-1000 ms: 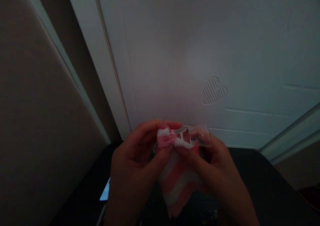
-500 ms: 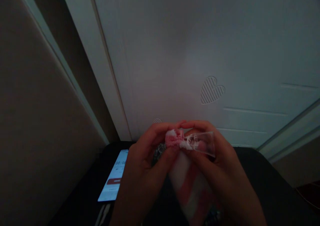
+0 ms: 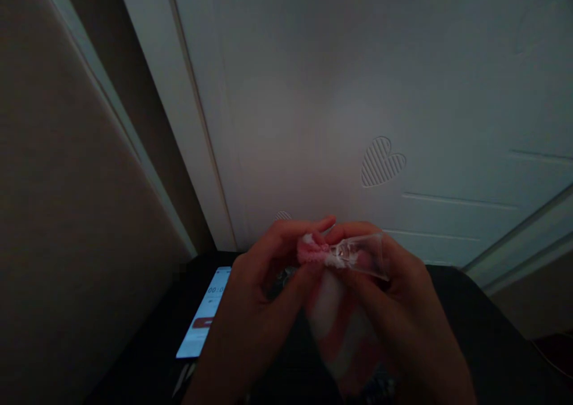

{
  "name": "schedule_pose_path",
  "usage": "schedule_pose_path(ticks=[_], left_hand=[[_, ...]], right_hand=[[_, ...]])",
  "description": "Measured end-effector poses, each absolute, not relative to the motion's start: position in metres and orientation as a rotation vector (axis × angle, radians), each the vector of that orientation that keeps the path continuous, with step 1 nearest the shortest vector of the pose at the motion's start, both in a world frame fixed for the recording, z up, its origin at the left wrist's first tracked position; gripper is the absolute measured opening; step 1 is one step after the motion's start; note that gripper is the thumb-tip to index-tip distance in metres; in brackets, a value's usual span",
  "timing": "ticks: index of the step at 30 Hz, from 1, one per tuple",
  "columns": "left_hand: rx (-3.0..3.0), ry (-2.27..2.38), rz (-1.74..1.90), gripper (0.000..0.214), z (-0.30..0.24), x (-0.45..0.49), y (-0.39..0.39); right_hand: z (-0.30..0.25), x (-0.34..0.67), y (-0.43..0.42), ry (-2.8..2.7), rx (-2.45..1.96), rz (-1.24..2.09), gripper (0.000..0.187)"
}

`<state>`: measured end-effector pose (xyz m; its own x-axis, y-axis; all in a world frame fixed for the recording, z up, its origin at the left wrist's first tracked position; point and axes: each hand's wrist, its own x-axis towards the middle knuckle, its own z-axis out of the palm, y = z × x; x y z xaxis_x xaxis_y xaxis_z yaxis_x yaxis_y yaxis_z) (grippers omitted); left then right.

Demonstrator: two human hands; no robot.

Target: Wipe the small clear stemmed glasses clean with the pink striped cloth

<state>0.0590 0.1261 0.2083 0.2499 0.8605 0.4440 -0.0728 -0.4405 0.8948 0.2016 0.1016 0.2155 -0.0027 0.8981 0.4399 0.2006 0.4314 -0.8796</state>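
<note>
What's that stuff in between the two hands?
Head view: a bunched pink-and-white cloth, pinched by the left hand, and a clear plastic piece against it, gripped by the right hand.

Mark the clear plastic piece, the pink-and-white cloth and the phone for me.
clear plastic piece (image 3: 367, 254), head view, middle of its transparent body.
pink-and-white cloth (image 3: 311, 251), head view, bunched top edge.
phone (image 3: 206, 321), head view, lit screen.

Straight ahead of you stands a white panel (image 3: 313, 95) with a striped heart (image 3: 381, 160) pressed into it and thin grooves to its right. On your left runs a beige padded board (image 3: 58, 214). Down on the dark desk (image 3: 470, 309) a phone (image 3: 203, 315) lies face up, its screen lit, with a pale cable (image 3: 181, 381) just beside its near end.
</note>
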Motion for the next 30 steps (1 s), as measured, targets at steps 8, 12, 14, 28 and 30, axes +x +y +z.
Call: schedule_pose_path(ticks=[8,12,14,28,30], left_hand=[[1.422,0.615,1.322,0.016,0.212,0.058,0.128],[1.348,0.639,1.224,0.014,0.209,0.052,0.133],[1.286,0.618,1.195,0.012,0.208,0.05,0.133],[1.428,0.79,1.283,0.019,0.205,0.055,0.137],[1.451,0.817,1.327,0.016,0.205,0.054,0.135]], right_hand=[[0.218,0.204,0.102,-1.611,-1.003,0.584,0.029],[0.218,0.205,0.101,-1.667,-1.061,0.52,0.022],[0.218,0.205,0.101,-1.695,-1.092,0.49,0.02],[0.218,0.198,0.107,-1.558,-1.297,0.535,0.015],[0.218,0.196,0.107,-1.551,-1.307,0.536,0.008]])
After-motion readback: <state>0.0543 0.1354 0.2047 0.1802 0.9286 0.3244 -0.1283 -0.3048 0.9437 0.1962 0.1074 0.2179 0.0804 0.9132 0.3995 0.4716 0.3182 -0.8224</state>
